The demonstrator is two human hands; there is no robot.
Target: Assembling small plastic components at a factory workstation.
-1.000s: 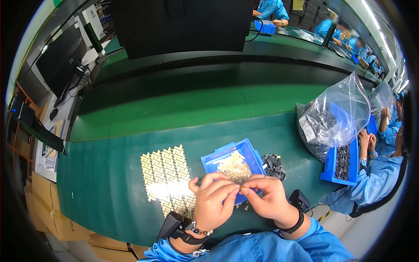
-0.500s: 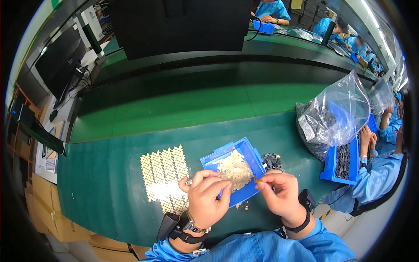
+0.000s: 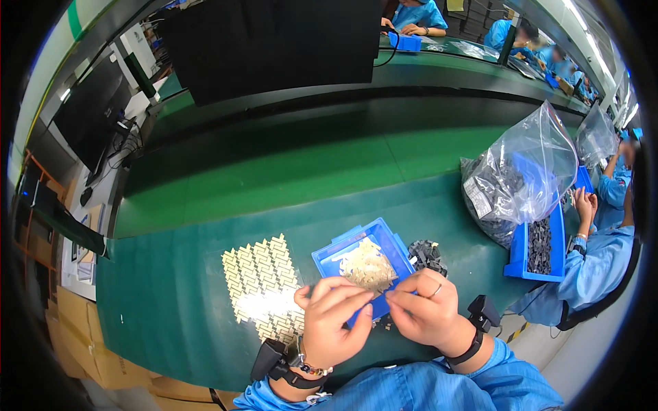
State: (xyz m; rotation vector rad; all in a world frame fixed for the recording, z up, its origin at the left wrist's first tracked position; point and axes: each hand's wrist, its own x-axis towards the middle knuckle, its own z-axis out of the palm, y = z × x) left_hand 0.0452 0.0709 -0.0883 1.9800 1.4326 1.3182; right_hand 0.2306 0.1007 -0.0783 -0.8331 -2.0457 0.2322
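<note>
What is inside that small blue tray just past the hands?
The small blue tray holds a heap of pale, thin flat pieces. Its near corner is covered by both hands, so anything there is hidden.

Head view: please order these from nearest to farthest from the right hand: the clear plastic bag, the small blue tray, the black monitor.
From the right hand:
1. Small blue tray, just ahead, touching distance.
2. Clear plastic bag, farther right on the table.
3. Black monitor, across the table, at the top.
</note>
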